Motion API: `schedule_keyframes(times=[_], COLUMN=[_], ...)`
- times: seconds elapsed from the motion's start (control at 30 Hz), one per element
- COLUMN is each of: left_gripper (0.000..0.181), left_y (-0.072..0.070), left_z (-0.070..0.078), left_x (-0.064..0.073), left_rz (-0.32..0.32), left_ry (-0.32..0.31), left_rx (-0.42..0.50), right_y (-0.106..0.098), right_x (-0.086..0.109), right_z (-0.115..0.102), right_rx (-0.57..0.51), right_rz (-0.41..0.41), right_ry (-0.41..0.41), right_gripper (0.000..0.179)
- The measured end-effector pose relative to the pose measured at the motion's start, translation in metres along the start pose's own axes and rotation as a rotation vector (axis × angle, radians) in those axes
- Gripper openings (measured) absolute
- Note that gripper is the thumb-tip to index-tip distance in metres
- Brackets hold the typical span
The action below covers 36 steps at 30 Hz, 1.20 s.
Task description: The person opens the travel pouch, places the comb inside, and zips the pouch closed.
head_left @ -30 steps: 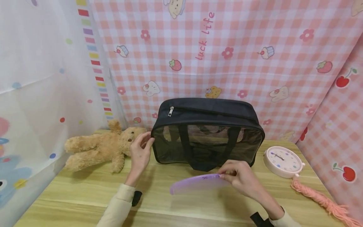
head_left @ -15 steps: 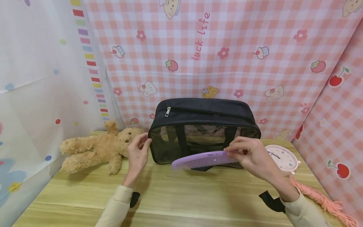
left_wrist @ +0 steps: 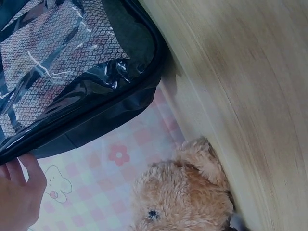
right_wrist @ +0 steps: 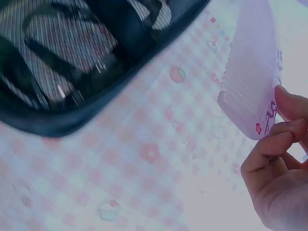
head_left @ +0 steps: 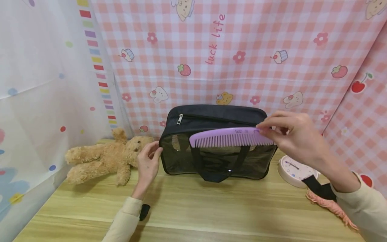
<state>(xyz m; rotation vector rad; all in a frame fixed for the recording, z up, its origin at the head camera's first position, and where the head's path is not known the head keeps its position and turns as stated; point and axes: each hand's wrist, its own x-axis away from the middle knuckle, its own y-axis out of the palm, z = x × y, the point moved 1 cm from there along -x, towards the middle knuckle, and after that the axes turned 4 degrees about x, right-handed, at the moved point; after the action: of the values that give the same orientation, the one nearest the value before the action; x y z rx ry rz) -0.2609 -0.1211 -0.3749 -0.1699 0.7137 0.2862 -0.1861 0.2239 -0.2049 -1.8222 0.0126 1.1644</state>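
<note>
A purple comb [head_left: 229, 137] is held up in front of the bag's upper front, teeth down. My right hand [head_left: 297, 134] pinches its right end between thumb and fingers; the right wrist view shows that grip on the comb [right_wrist: 255, 82] too. The black bag [head_left: 217, 116] stands upright on the table, with see-through front and mesh inside. Its silver zipper pull [head_left: 180, 119] lies at the top left, and a strap handle [head_left: 216, 176] hangs down its front. My left hand [head_left: 148, 164] holds the bag's left edge, with thumb and fingers at the rim.
A tan teddy bear [head_left: 109, 158] lies on the wooden table [head_left: 193, 208] left of the bag. To the right are a pink alarm clock [head_left: 291, 171] and pink yarn [head_left: 329, 206], partly hidden by my right arm. A checked curtain [head_left: 193, 43] hangs behind.
My right hand has raised the comb from low above the table to the bag's upper front, moving right and up. My left hand has stayed at the bag's left edge.
</note>
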Motion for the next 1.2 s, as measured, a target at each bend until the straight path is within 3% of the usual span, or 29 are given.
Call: schedule_keyframes(times=[0.2,0.43,0.77,1.2], left_gripper=[0.018,0.017,0.017,0.017], left_y=[0.0,-0.001,-0.002,-0.002], left_z=[0.0,0.001,0.005,0.003], left_x=[0.001,0.001,0.001,0.001], left_rz=[-0.002,-0.013,-0.025,-0.032], left_ry=[-0.008,-0.01,-0.042,-0.041], left_rx=[-0.002,0.007,0.005,0.004], right_y=[-0.021,-0.03,-0.02,-0.004], right_x=[-0.026,-0.052,-0.073,-0.097], right_z=[0.001,0.01,0.026,0.035], right_rx=[0.139,0.282,0.404,0.509], right_rz=[-0.001,-0.061,-0.284,-0.37], right_ry=[-0.048,-0.062,0.032,-0.006], right_gripper=[0.023,0.012,0.014,0.018])
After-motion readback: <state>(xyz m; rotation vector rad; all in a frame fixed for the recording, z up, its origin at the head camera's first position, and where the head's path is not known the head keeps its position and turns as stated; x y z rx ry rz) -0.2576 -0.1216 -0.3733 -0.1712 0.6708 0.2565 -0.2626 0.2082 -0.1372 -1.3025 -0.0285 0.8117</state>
